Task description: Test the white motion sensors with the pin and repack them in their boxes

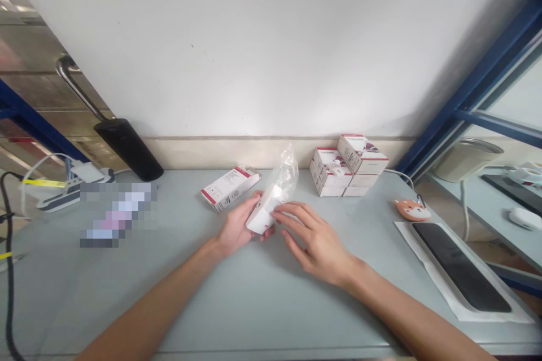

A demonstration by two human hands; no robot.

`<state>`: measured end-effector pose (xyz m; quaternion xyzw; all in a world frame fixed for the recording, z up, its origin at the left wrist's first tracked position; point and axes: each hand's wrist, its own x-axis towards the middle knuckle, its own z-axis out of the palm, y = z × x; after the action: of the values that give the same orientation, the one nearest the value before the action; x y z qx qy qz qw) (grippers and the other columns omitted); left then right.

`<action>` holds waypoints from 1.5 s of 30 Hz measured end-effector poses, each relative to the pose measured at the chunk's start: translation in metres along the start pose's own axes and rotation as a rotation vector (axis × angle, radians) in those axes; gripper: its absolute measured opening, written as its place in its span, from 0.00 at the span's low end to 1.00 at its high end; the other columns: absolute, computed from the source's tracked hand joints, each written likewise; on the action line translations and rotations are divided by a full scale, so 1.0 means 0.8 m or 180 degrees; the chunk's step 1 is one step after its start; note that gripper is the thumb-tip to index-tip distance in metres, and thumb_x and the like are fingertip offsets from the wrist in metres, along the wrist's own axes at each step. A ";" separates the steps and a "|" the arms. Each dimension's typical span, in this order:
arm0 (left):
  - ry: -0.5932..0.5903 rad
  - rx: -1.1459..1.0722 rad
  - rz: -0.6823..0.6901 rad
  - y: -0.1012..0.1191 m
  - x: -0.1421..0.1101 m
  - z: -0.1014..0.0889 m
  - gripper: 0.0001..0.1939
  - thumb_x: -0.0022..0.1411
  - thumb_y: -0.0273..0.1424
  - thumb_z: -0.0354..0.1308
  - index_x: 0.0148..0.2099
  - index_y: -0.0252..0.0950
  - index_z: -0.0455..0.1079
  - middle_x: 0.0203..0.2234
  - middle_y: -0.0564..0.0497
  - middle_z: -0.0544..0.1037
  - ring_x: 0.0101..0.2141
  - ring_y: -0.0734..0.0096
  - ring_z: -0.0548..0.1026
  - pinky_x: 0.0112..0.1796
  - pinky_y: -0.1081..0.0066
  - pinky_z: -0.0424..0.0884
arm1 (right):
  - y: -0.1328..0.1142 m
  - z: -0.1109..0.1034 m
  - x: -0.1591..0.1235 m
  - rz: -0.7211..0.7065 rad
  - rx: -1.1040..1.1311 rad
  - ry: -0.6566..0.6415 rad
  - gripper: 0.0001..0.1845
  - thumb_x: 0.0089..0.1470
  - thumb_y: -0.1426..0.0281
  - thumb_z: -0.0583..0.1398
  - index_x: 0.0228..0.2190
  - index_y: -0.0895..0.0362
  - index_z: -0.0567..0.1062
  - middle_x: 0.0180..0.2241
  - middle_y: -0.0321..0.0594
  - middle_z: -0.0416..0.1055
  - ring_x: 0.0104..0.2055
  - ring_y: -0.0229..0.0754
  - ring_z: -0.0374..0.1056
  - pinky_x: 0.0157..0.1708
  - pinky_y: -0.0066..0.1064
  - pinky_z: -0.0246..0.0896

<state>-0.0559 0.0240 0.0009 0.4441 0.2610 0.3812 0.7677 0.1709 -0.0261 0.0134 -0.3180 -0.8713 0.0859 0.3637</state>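
Note:
In the middle of the head view, my left hand (237, 229) is closed around a small white block-shaped item (261, 219); what kind of device or pack it is I cannot make out. A crumpled clear plastic bag (287, 174) rises from its far end, and whether it wraps the whole item is unclear. My right hand (317, 241) reaches in from the right with fingers apart, its fingertips at the item's right side. Behind my left hand lies a red-and-white carton (231, 187), with what looks like a raised flap at its far end.
Several similar small cartons (349, 166) are stacked near the wall. A black cylinder with a metal handle (129, 149) stands back left, beside a power strip (76, 186) and cables. To the right, a phone (461, 265) rests on white paper, near an orange animal-face case (412, 210).

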 end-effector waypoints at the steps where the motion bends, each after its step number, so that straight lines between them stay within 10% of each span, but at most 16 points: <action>1: 0.0029 -0.0011 -0.0013 -0.001 0.000 0.000 0.16 0.75 0.45 0.49 0.47 0.36 0.66 0.32 0.47 0.78 0.28 0.62 0.78 0.28 0.66 0.69 | 0.000 0.000 0.000 -0.0001 -0.0002 -0.0011 0.27 0.69 0.74 0.54 0.66 0.50 0.65 0.61 0.46 0.71 0.63 0.52 0.66 0.60 0.49 0.72; 39: 0.0781 0.0004 0.0167 -0.010 0.005 0.015 0.18 0.69 0.46 0.63 0.54 0.41 0.71 0.37 0.51 0.78 0.34 0.68 0.76 0.34 0.68 0.72 | -0.002 0.003 -0.004 0.0109 0.0303 -0.0392 0.28 0.64 0.75 0.57 0.64 0.50 0.69 0.67 0.45 0.67 0.67 0.49 0.67 0.66 0.47 0.67; 45: 0.0535 0.0112 0.0330 -0.003 0.005 0.026 0.21 0.71 0.46 0.60 0.59 0.41 0.72 0.50 0.45 0.79 0.46 0.59 0.78 0.46 0.62 0.73 | 0.002 0.001 0.003 0.1007 0.0722 0.0705 0.12 0.69 0.66 0.57 0.52 0.49 0.71 0.52 0.46 0.74 0.53 0.47 0.73 0.53 0.45 0.73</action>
<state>-0.0375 0.0163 0.0079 0.4369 0.3078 0.4516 0.7144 0.1704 -0.0234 0.0136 -0.4152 -0.7501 0.2039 0.4726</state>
